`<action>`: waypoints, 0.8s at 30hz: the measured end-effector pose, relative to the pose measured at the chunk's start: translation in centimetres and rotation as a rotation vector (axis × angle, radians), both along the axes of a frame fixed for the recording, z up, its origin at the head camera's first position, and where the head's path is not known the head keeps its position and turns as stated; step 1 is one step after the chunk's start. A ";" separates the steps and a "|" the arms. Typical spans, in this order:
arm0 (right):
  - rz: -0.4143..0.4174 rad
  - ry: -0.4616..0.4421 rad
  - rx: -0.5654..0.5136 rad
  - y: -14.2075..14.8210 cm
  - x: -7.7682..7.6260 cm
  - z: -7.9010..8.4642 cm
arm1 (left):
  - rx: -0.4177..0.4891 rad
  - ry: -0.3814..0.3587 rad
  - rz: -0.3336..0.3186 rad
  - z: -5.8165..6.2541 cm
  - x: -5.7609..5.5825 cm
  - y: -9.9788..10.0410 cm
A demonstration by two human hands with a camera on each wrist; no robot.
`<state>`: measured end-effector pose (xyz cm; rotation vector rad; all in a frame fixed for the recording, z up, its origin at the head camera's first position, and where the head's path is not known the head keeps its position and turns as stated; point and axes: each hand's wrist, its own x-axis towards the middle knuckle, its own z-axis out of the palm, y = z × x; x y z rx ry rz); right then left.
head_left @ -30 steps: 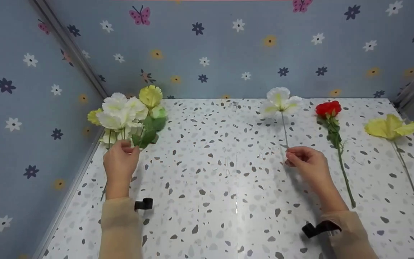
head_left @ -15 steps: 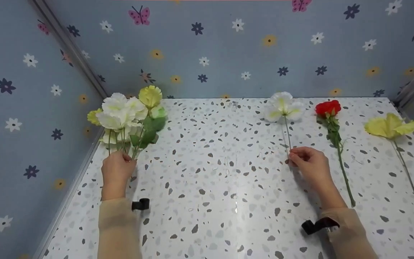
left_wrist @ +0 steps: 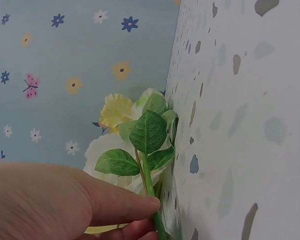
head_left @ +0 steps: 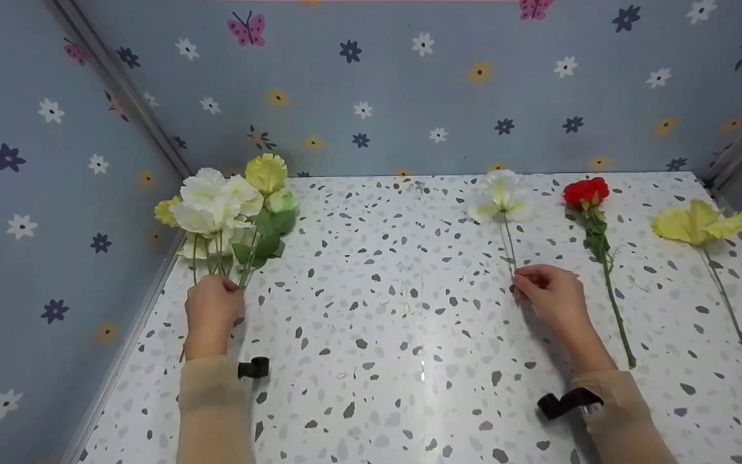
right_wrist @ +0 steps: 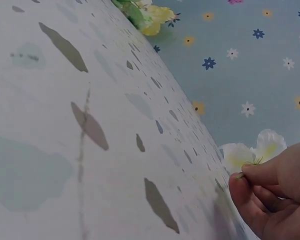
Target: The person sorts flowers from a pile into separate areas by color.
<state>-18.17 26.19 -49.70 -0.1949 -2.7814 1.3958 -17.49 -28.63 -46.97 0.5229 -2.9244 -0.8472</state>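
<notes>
Drawn back, the left hand [head_left: 211,310] is held knuckles-up, bunch [head_left: 211,201] gripped; a white flower [head_left: 501,194] is pinched by the right hand [head_left: 554,296]!

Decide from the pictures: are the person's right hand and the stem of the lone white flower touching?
Touching. The head view shows the right hand pinching the white flower's stem between thumb and fingertips.

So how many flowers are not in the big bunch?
3: a white flower, then a red flower to its right, then a yellow flower farthest right. None looks hidden.
</notes>
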 end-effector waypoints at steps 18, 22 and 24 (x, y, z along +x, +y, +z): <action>0.026 0.118 0.079 -2.2 -0.6 -0.6 | 0.002 0.001 -0.016 -0.3 0.1 0.0; 0.031 0.141 0.079 -2.7 -0.8 -0.7 | -0.004 0.019 -0.025 0.0 0.0 0.1; 0.037 0.133 0.066 -3.0 -0.9 -0.8 | 0.001 0.025 -0.024 0.1 0.0 0.2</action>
